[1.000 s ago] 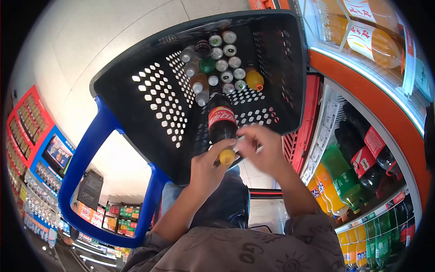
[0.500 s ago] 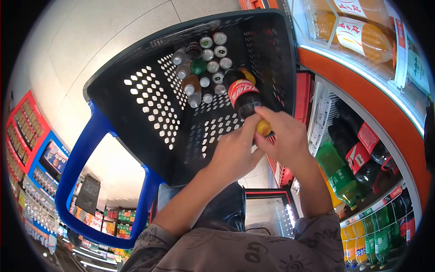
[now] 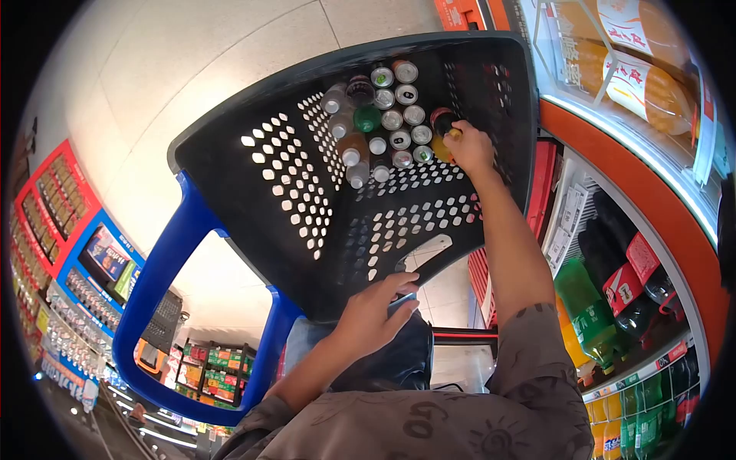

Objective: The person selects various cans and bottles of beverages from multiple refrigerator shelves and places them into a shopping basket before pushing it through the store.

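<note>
Inside a dark grey shopping basket [image 3: 222, 180], my right hand [image 3: 471, 149] is closed round the yellow-capped neck of a cola bottle [image 3: 442, 118]. The bottle stands by the right wall, partly hidden by my fingers. Beside it shows an orange drink bottle [image 3: 439, 149], partly covered by the hand. Several upright drink cans [image 3: 400, 139] are grouped to the left, with several small bottles [image 3: 350, 157] and a green-topped one [image 3: 366, 118] among them. My left hand [image 3: 374, 313] is empty, fingers apart, at the basket's near edge.
A blue handle [image 3: 161, 238] sticks out at the basket's left. On the right are cooler shelves with an orange edge [image 3: 613, 153], green bottles [image 3: 586, 314] and cola bottles [image 3: 621, 287]. Large orange drink bottles [image 3: 640, 88] lie in a lit case above. Stocked shelves [image 3: 54, 192] stand far left.
The cola bottle has gone down into the basket by the cans, with my right hand still on its neck. My left hand has let go and drawn back toward my body.
</note>
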### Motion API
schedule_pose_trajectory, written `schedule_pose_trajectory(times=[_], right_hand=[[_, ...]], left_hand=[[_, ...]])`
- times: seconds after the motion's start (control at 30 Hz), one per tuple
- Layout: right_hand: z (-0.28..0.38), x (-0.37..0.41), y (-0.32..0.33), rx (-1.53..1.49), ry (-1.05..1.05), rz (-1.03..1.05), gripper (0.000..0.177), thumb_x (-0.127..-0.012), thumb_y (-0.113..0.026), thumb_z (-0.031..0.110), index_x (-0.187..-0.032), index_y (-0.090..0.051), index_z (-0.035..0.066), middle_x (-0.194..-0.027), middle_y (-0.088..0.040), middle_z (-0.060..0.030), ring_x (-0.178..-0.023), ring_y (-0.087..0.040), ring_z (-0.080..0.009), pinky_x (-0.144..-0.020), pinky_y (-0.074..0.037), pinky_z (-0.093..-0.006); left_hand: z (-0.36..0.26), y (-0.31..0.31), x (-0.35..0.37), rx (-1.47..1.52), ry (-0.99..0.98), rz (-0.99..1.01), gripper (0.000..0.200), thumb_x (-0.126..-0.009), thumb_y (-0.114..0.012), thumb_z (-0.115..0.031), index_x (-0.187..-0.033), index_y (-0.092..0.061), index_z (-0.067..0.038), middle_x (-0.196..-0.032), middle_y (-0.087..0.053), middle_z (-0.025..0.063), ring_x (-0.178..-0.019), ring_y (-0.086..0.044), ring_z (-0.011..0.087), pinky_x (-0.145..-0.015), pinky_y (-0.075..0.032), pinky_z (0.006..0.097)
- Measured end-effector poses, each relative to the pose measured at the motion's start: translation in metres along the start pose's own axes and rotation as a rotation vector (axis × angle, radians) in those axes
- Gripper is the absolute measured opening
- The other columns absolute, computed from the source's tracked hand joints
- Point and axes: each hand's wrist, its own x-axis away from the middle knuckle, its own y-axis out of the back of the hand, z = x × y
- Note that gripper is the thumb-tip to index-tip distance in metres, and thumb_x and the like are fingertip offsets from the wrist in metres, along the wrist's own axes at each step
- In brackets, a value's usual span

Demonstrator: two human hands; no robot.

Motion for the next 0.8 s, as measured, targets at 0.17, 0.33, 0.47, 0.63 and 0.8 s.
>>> schedule_pose_trajectory(times=[0.17, 0.33, 0.47, 0.63, 0.8], right_hand=[[-0.013, -0.007, -0.032, -0.077, -0.12, 0.025, 0.044, -0.079, -0.068, 0.037, -0.119, -0.065, 0.02, -0.101, -0.071, -0.0198, -0.097, -0.067, -0.0382, -0.085, -0.054, -0.047], [0.003, -0.004, -0.017, -0.074, -0.175, 0.105, 0.055, -0.083, -0.066, 0.039, -0.131, -0.055, 0.015, -0.109, -0.068, -0.0229, -0.102, -0.065, -0.0404, -0.089, -0.052, -0.0478], [0.027, 0.031, 0.0, -0.02, -0.107, 0.037, 0.055, -0.086, -0.064, 0.039, -0.133, -0.051, 0.013, -0.097, -0.069, -0.0225, -0.092, -0.067, -0.0425, -0.082, -0.053, -0.0492], [0.121, 0.151, 0.043, -0.377, 0.288, 0.244, 0.038, -0.087, -0.066, 0.025, -0.12, -0.059, 0.007, -0.08, -0.07, -0.0119, -0.075, -0.07, -0.0293, -0.07, -0.055, -0.0405], [0.215, 0.295, 0.075, -0.887, 0.889, 0.357, 0.04, -0.083, -0.069, 0.026, -0.12, -0.062, 0.01, -0.113, -0.066, -0.0158, -0.099, -0.064, -0.0313, -0.084, -0.051, -0.0384]], left_hand=[[0.003, 0.001, 0.006, -0.002, 0.012, 0.008, 0.038, -0.091, -0.065, -0.012, -0.126, -0.053, -0.006, -0.105, -0.071, 0.0145, -0.097, -0.07, 0.0275, -0.085, -0.055, 0.0352], [-0.004, 0.0, 0.007, 0.013, -0.019, 0.019, 0.037, -0.091, -0.065, -0.011, -0.125, -0.054, -0.005, -0.105, -0.071, 0.0146, -0.097, -0.07, 0.0269, -0.084, -0.055, 0.035], [-0.015, 0.001, 0.019, 0.037, -0.043, 0.029, 0.036, -0.091, -0.065, -0.011, -0.125, -0.054, -0.004, -0.106, -0.071, 0.0144, -0.098, -0.07, 0.0263, -0.086, -0.055, 0.035], [-0.055, 0.023, 0.055, -0.054, -0.173, 0.021, 0.038, -0.087, -0.068, -0.009, -0.122, -0.057, -0.004, -0.107, -0.07, 0.0145, -0.098, -0.069, 0.0296, -0.087, -0.053, 0.0377], [-0.133, 0.094, 0.125, -0.324, -0.482, -0.136, 0.029, -0.081, -0.072, -0.009, -0.108, -0.064, -0.005, -0.102, -0.07, 0.0128, -0.095, -0.067, 0.0323, -0.082, -0.053, 0.0395]])
